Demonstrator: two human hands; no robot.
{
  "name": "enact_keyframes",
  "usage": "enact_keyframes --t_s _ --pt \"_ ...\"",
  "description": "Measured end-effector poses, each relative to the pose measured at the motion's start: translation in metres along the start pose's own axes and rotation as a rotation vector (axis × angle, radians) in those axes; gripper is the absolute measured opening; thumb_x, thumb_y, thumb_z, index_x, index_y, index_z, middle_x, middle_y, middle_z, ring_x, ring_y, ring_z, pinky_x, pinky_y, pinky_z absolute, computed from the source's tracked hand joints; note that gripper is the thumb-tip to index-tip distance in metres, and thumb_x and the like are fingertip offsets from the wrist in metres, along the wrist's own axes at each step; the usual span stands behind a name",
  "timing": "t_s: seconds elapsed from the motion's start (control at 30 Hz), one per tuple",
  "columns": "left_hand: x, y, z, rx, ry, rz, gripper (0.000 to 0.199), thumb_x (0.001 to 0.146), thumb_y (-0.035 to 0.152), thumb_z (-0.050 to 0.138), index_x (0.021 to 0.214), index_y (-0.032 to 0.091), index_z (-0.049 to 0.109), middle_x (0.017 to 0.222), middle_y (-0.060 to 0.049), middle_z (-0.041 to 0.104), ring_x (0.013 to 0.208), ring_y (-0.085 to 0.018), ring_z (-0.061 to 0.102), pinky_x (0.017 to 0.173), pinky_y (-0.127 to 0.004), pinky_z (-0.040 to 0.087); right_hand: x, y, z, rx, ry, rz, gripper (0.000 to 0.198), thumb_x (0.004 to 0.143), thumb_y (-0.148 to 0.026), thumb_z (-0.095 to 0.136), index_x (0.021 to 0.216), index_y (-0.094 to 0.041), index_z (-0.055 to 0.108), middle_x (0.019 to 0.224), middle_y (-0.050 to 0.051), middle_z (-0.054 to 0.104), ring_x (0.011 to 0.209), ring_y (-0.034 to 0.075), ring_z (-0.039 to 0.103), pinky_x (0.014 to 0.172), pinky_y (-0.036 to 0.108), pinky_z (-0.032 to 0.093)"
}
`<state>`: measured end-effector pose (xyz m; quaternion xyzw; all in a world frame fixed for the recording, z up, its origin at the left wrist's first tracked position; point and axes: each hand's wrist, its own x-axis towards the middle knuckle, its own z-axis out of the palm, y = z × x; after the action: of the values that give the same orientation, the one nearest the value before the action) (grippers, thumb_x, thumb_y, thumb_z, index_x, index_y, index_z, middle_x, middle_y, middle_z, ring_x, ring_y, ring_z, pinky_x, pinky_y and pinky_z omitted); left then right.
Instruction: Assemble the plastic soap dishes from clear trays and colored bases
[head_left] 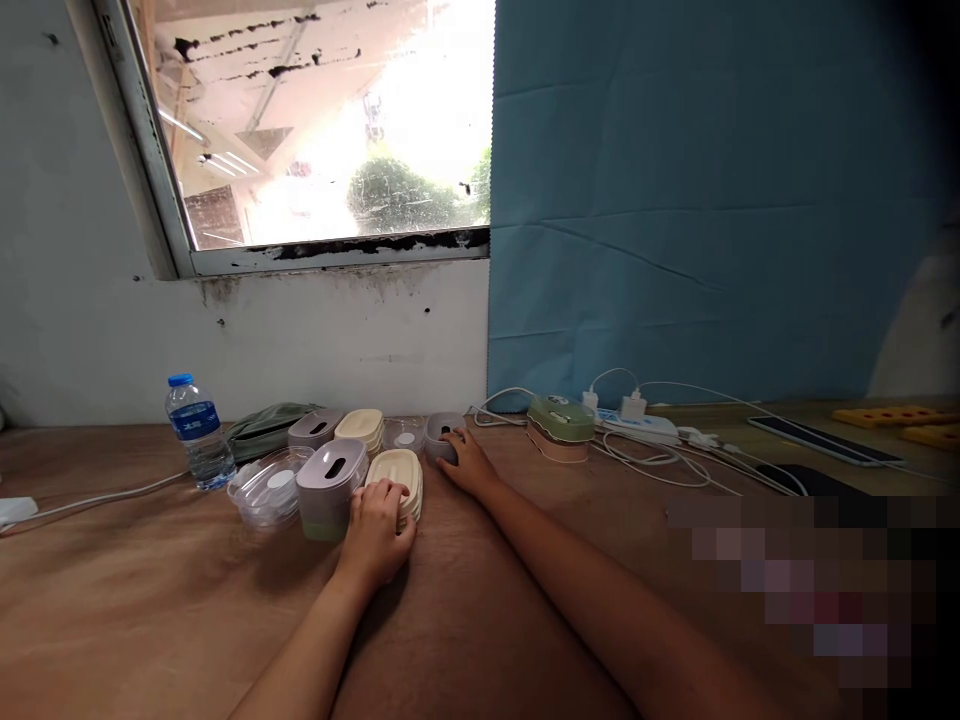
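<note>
My left hand [377,530] is closed around the near side of a stack of cream plastic lids [394,466], its fingers over the top and its thumb at the right. My right hand [470,466] curls its fingers on a small mauve-grey container [441,424] with a dark opening in its top. Left of the cream stack stands a taller mauve container [330,492] with a slotted top and a greenish base. Behind it are another mauve container [315,426] and a second cream stack [360,424]. Clear plastic containers [259,490] lie at the left, and one clear container [403,437] stands between the back items.
A water bottle [196,440] and a green pouch [262,430] stand near the wall. To the right are a green-topped box [560,420], a power strip [645,428] with chargers, looping white cables, and a phone [821,441]. A blurred patch covers the lower right.
</note>
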<state>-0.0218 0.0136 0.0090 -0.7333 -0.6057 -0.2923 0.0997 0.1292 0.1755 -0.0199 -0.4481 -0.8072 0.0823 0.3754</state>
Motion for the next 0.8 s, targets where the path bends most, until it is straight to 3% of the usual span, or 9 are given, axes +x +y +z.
enact_keyframes --t_s 0.23,0.43,0.53,0.67,0.8 --pt "0.000 0.000 0.001 -0.014 -0.004 -0.014 0.020 0.071 0.016 0.045 0.089 0.020 0.052 0.090 -0.004 0.053 0.091 -0.021 0.046 0.087 -0.039 0.028 0.005 0.011 0.006 -0.003 -0.015 0.001 0.049 0.070 -0.025 0.059 0.117 -0.022 0.046 0.138 0.007 0.007 0.126 0.027 0.021 0.099 0.034 0.027" --pt "0.000 0.000 0.001 -0.027 -0.002 -0.017 0.021 0.071 0.016 0.044 0.090 0.020 0.052 0.092 -0.005 0.052 0.093 -0.021 0.045 0.088 -0.040 0.029 0.009 0.015 -0.001 -0.052 0.037 -0.051 0.066 0.069 -0.033 0.061 0.128 -0.029 0.032 0.140 0.006 0.004 0.127 0.030 0.016 0.099 0.039 0.027" --pt "-0.001 0.000 0.001 -0.027 0.013 -0.019 0.024 0.071 0.016 0.044 0.093 0.019 0.051 0.096 -0.005 0.052 0.095 -0.022 0.044 0.088 -0.040 0.029 0.010 0.023 -0.021 -0.106 0.147 -0.070 0.059 0.074 -0.033 0.055 0.128 -0.028 0.031 0.139 0.005 0.011 0.129 0.029 0.007 0.102 0.043 0.020" --pt "-0.001 0.000 0.003 -0.010 0.023 -0.008 0.027 0.071 0.017 0.044 0.096 0.019 0.050 0.100 -0.007 0.050 0.098 -0.023 0.043 0.087 -0.040 0.031 0.008 0.048 -0.060 -0.181 0.317 -0.029 0.050 0.072 -0.019 0.051 0.121 -0.024 0.042 0.132 0.007 0.030 0.128 0.027 0.010 0.102 0.045 0.019" --pt "-0.001 0.000 0.004 0.000 0.010 0.000 0.027 0.070 0.017 0.045 0.096 0.020 0.051 0.102 -0.007 0.050 0.100 -0.024 0.042 0.087 -0.041 0.031 -0.002 0.081 -0.097 -0.224 0.505 0.095 0.044 0.070 -0.018 0.051 0.113 -0.022 0.048 0.131 0.008 0.030 0.126 0.031 0.014 0.099 0.052 0.018"
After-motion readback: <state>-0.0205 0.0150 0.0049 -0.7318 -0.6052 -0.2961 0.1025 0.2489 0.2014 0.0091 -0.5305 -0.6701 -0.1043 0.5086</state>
